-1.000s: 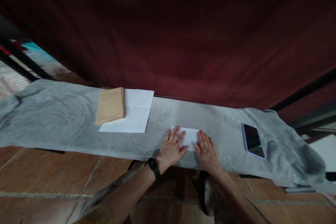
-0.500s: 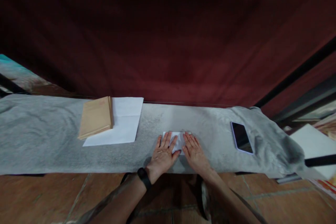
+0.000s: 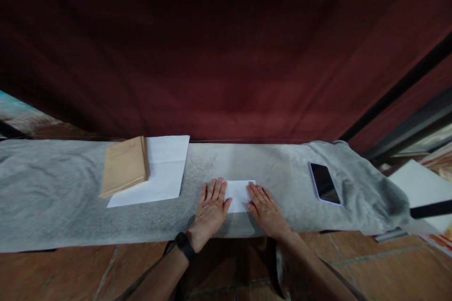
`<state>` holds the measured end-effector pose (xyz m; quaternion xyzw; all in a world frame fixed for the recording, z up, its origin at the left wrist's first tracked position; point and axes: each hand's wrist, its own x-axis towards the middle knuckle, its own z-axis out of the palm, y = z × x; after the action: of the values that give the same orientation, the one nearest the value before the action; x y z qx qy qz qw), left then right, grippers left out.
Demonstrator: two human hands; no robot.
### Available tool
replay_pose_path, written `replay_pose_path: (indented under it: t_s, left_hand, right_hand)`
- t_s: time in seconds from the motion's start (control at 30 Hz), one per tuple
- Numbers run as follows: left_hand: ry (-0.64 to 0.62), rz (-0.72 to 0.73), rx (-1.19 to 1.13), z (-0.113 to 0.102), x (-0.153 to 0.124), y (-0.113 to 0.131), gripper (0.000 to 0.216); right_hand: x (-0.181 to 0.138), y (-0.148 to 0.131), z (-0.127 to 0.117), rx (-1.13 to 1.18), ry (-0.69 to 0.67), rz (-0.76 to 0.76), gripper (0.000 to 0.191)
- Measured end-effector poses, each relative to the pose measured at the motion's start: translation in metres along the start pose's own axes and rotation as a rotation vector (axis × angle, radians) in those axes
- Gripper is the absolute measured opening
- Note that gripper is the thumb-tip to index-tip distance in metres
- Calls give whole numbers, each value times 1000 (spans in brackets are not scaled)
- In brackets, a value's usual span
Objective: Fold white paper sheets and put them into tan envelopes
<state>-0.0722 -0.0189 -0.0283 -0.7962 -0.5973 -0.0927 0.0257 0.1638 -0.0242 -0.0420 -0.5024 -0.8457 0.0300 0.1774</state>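
Note:
A small white piece of paper [image 3: 238,195], apparently folded, lies flat on the grey cloth [image 3: 282,202] in front of me. My left hand [image 3: 211,207] rests flat over its left edge, fingers stretched out and thumb near the paper's lower part. On the other side, my right hand [image 3: 264,207] lies flat with its fingertips on the right edge. The paper's middle shows between the two hands, while both side edges are partly covered. A black band [image 3: 185,246] is around my left wrist.
To the left, several brown folded papers or envelopes [image 3: 124,165] lie on a larger white sheet [image 3: 165,169]. A phone [image 3: 325,183] with a dark screen lies at right. A dark red curtain [image 3: 226,80] hangs behind the cloth-covered surface. Tiled floor [image 3: 77,268] shows below.
My hands have slid apart, the left one moving further left, so more of the small white paper shows between them. The view has shifted slightly.

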Motion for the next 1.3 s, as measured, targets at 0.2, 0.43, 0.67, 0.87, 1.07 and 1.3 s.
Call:
replay_pose_path:
  t_s: [0.2,0.43,0.67,0.87,1.07,1.3]
  left_hand:
    - [47,307,-111,-11,3,33,51]
    - [-56,500,-210,-13,-10,49,60]
    - [-51,505,-226,-13,-12,49,56]
    - [-58,508,-226,-14,-14,51,58]
    - [-76,494,-238,-18,-14,51,59]
    - [-64,487,-223,-14,-17,51,63]
  right_hand:
    - [11,17,-8,213,-31,-2,45]
    - [18,24,-11,350,-29,66,43]
    - [20,27,-7,211,-176,7,55]
    - [24,27,2,22,-191,16,57]
    - [28,25,2,-9,-92,45,57]
    - [31,0,-8,191,-189,-70,53]
